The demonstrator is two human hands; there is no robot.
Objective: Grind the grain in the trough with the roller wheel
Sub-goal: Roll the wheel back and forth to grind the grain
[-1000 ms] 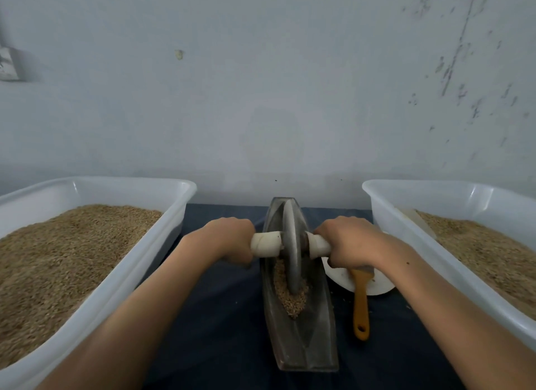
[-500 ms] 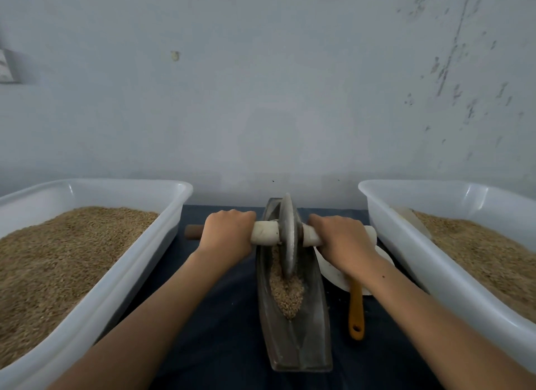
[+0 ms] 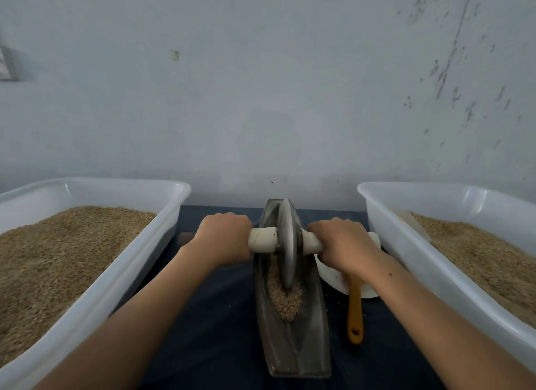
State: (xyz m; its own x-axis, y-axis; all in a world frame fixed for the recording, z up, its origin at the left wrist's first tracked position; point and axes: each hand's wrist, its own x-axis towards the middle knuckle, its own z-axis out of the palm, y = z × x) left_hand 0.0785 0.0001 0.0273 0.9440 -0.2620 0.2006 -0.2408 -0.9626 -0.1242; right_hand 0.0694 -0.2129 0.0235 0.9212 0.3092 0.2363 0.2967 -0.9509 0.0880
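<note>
nearer now sits the roller wheel (image 3: 287,244) over the grain (image 3: 285,299); left hand (image 3: 222,234) and right hand (image 3: 343,244) both grip its handle.

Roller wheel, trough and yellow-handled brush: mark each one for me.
roller wheel (image 3: 287,244), head view, on the metal disc's rim.
trough (image 3: 311,340), head view, on its bare right wall.
yellow-handled brush (image 3: 355,311), head view, on the handle.

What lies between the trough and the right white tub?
In the head view, a white plate with an orange-handled brush lies between the trough and the right tub.
</note>
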